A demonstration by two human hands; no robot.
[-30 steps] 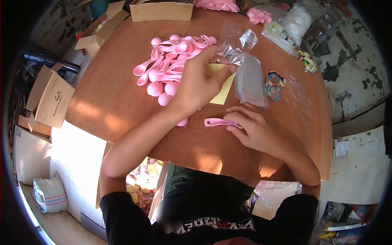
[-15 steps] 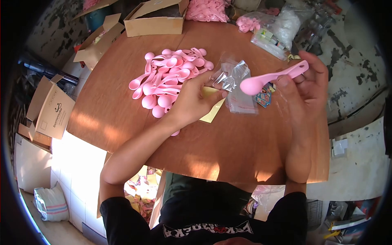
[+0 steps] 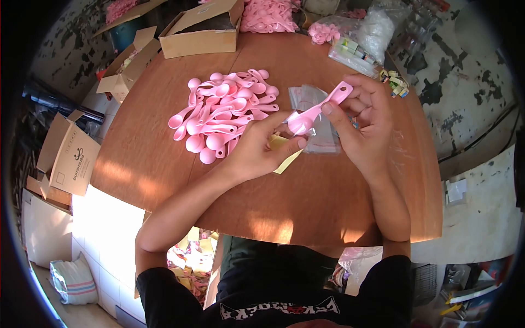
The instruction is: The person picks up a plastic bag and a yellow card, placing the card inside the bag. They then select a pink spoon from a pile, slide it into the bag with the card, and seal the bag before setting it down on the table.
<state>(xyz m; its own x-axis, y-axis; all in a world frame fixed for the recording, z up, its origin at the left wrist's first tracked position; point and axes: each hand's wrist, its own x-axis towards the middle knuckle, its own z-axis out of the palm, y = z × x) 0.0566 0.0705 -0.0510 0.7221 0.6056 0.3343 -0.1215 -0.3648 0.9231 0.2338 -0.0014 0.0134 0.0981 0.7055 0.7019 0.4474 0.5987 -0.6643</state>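
Head camera, looking down: a wide brown wooden table (image 3: 246, 199) fills the middle, with an open cardboard box (image 3: 199, 45) at its far edge and a bulging bag of pink pieces (image 3: 269, 17) just beside that. Nearer, left of centre, lies a heap of pink spoons (image 3: 221, 117), bowls and handles crossing at all angles. Over the table, right of the heap, both hands meet. Flat clear bags (image 3: 324, 141) lie beneath and beyond them. The left hand (image 3: 257, 150) pinches a yellow card (image 3: 288, 164) and, it seems, the edge of a thin clear wrapper (image 3: 293, 116); the fingers hide how far the two overlap. The right hand (image 3: 363, 128) grasps one pink spoon (image 3: 314, 113) by its handle, thumb on the near side, the holed end up and the bowl slanting down towards the left hand, at the wrapper. Whether the bowl is inside it or only against it, I cannot tell. The spoon looks light, stiff and smooth, hard to break; the handle near the hole seems the best hold. The wrapper looks slippery and limp, easily creased, so a light pinch at its rim should suit, and the card would likely bend under a hard squeeze.
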